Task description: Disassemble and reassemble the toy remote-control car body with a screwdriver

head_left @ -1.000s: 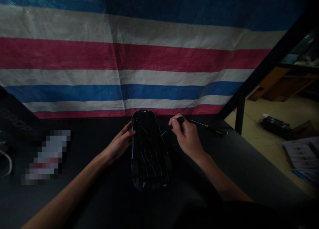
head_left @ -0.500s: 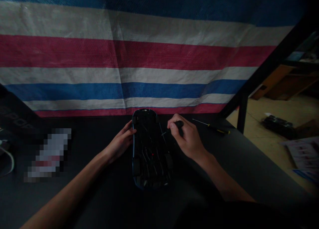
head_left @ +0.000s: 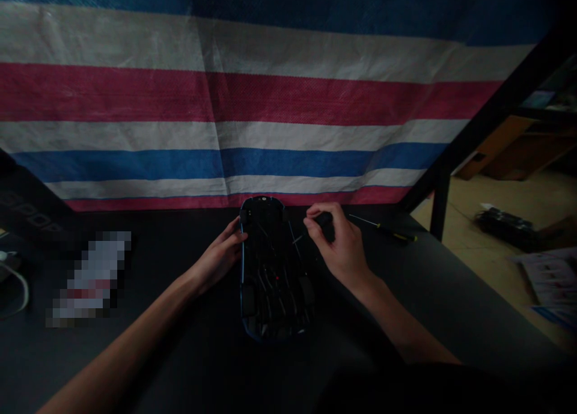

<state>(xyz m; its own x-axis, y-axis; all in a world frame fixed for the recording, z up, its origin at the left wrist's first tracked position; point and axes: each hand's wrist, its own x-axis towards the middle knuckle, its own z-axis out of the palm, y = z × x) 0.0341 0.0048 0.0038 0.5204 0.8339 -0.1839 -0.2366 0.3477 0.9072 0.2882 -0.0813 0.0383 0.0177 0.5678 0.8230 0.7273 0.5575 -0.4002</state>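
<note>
A toy car [head_left: 270,252] lies upside down on the dark table, its black underside and wheels facing up and a blue edge along its body. My left hand [head_left: 219,258] grips its left side, with the thumb over the edge and the other fingers partly hidden. In my right hand [head_left: 342,243] is a screwdriver [head_left: 323,219] with a black handle, pinched between thumb and fingers. Its thin shaft slants left to the car's right side; the dim light hides whether the tip sits in a screw.
A second screwdriver [head_left: 396,234], black and yellow, lies on the table [head_left: 433,294] to the right. On the left are a blurred-out pale item [head_left: 97,270] and a white cable [head_left: 20,288]. A striped sheet [head_left: 270,101] hangs behind the table, beside a black frame post [head_left: 439,203].
My right hand has shifted slightly, its fingers moving around the screwdriver handle. My left hand and the toy car hold their places.
</note>
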